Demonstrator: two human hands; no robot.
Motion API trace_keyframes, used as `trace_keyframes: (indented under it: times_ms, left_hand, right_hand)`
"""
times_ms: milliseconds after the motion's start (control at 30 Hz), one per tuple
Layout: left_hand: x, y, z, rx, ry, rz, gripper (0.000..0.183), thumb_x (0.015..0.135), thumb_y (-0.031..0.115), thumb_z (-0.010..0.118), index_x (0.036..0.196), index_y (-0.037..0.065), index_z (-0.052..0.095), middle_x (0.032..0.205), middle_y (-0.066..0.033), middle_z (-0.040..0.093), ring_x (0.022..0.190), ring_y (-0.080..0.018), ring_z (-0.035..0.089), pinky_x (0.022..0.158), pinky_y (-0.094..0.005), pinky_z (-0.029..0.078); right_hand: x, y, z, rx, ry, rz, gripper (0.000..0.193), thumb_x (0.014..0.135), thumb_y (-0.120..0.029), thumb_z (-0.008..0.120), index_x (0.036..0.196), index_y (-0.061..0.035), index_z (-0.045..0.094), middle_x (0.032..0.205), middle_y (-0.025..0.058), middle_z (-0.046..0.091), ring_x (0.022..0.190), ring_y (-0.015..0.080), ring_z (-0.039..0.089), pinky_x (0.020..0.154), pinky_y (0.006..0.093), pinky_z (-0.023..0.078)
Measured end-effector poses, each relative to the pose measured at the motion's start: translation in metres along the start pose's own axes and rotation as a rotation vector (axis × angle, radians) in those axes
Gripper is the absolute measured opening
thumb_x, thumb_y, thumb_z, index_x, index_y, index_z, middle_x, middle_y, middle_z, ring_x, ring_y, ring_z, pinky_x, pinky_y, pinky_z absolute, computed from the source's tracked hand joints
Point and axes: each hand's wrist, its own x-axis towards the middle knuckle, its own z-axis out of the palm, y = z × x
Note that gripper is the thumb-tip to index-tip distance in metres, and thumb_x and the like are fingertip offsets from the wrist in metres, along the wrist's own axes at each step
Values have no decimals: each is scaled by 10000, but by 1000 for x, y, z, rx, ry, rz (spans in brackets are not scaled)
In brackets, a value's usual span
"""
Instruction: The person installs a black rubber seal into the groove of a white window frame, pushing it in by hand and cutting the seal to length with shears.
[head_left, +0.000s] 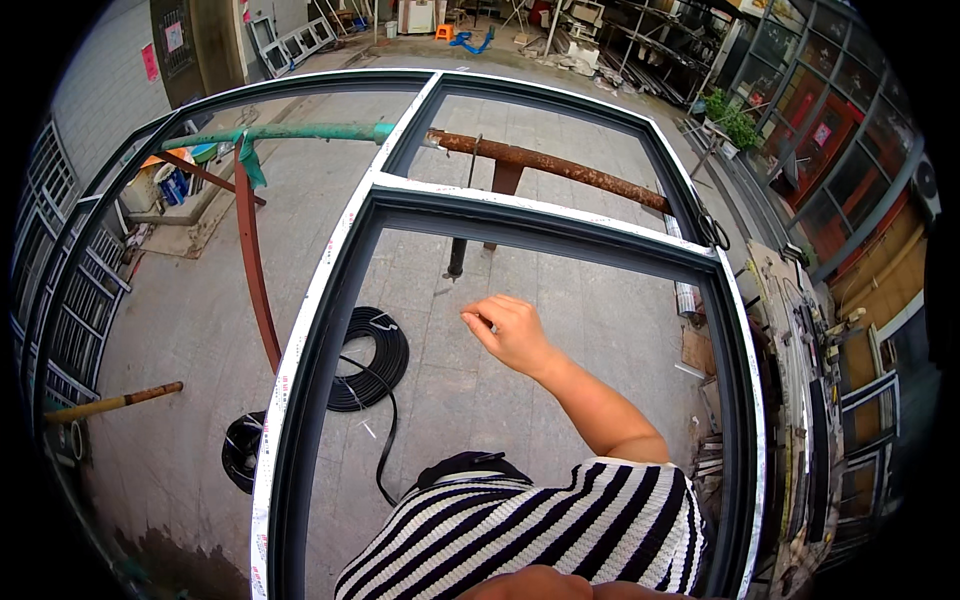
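My right hand (508,328) reaches forward over the floor, inside the outline of the large near opening of a window frame (328,250). Its thumb and fingers are pinched together; whatever is between them is too small to make out. Dark profiles with white, film-covered edges make up the frame. It rests raised on a green-wrapped pipe (310,131) and a rusty pipe (560,166). Below the hand's left lies a coil of black strip or cable (395,352), one strand running toward my striped top. My left hand is out of view.
A smaller black coil (240,452) lies further left. Beyond my hand a thin rod with a black lower end (457,258) stands or hangs near the rusty pipe. Long profiles (800,430) are piled along the right. An orange stool (445,32) stands far back.
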Motion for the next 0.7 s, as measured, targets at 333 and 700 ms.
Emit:
trace_keyframes:
  times_ms: [333,700]
  left_hand:
    - [40,42,106,42,-534,192,355,1009,330,664,1246,66,644,1176,-109,706,983,-239,716,841,-402,565]
    - [47,22,119,157,-686,168,327,996,321,682,1181,52,674,1084,-112,731,937,-239,724,821,-394,573]
  right_hand:
    - [-121,24,-35,-159,-32,369,149,961,-199,683,995,-54,675,831,129,702,780,357,679,719,493,518]
    - [-46,149,-338,-898,323,501,316,908,-265,755,1102,-23,695,1047,188,702,1014,392,632,896,485,496]
